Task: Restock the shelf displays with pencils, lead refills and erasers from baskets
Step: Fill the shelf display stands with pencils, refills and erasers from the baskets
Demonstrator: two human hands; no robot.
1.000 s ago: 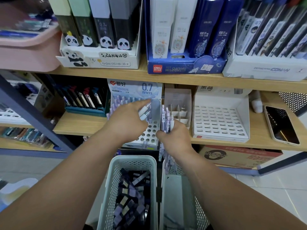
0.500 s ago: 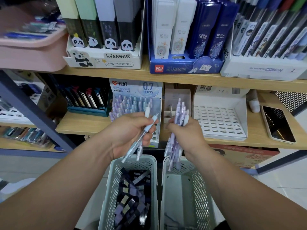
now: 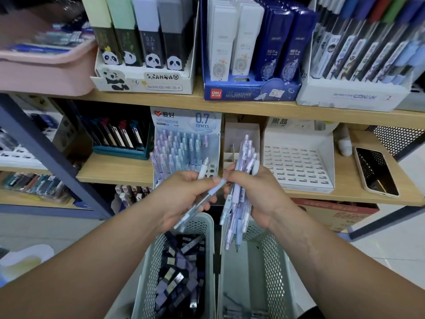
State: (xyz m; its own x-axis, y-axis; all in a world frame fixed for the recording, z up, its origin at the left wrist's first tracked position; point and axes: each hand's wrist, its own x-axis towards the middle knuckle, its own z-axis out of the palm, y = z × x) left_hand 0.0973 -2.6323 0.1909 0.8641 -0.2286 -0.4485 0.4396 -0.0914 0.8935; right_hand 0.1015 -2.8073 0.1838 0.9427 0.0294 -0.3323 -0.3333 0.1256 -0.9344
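Pale blue pencil (image 3: 192, 210) pinched in left hand (image 3: 181, 199) fingers, lilac pencil bundle (image 3: 236, 203) gripped by curled right hand (image 3: 259, 194) fingers, above left basket (image 3: 149, 268) of dark refill boxes (image 3: 179, 272) and right basket (image 3: 273, 268), before shelf (image 3: 115, 169) display (image 3: 184, 143) of upright pencils.

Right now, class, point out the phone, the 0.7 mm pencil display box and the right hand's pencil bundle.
phone (image 3: 377, 172): head view, middle of dark screen.
0.7 mm pencil display box (image 3: 186, 119): head view, printed header card.
pencil bundle (image 3: 244, 153): head view, its upper ends.
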